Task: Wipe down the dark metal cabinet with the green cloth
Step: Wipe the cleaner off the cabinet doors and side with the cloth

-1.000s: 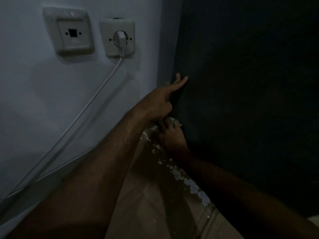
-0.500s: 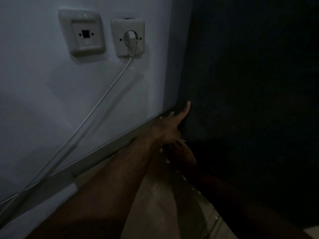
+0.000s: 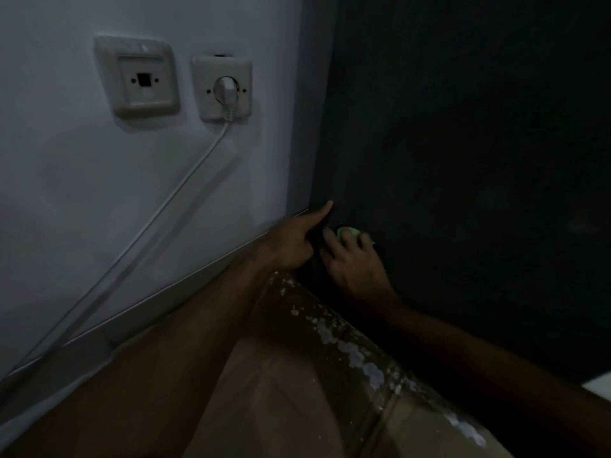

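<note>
In the head view, the green cloth (image 3: 347,231) is low on the dark metal cabinet (image 3: 463,160), near its left edge and just above the floor (image 3: 297,391). Only a small part of it shows. It looks soft and light, so it should fold easily; I think it is best held bunched under the fingers and pressed flat on the panel. The right hand (image 3: 355,266) has its fingers curled over the cloth and presses it on the cabinet. The left hand (image 3: 291,239) holds nothing; its forefinger is stretched out and touches the cabinet's edge beside the wall (image 3: 99,193). A white cable (image 3: 172,200) hangs from the socket (image 3: 222,88).
</note>
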